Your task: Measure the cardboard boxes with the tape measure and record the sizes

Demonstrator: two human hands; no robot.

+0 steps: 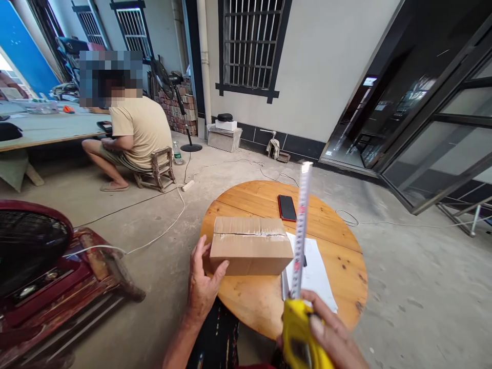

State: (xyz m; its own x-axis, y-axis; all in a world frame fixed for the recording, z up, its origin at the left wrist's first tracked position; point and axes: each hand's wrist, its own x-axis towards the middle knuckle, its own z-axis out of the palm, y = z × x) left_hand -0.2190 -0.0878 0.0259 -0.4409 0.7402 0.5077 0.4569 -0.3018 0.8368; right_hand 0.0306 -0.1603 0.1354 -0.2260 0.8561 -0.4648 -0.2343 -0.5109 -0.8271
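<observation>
A closed, taped cardboard box (251, 251) rests on the round wooden table (338, 225). My left hand (203, 287) holds the box's left end, thumb over the front face and fingers along the side. In my right hand (330, 328) is a yellow tape measure (302, 333), gripped low at the table's front edge. Its blade (302, 220) is drawn out and points up and away, passing in front of the box's right end. White paper sheets (317, 271) lie to the right of the box, partly hidden by the blade, with a small dark object on them.
A phone (287, 207) lies behind the box. At the left, a person (140, 128) sits on a small wooden chair beside a long table (57, 125). A dark red fan (34, 251) stands near left. Cables (184, 205) cross the concrete floor; a door (442, 133) stands open at right.
</observation>
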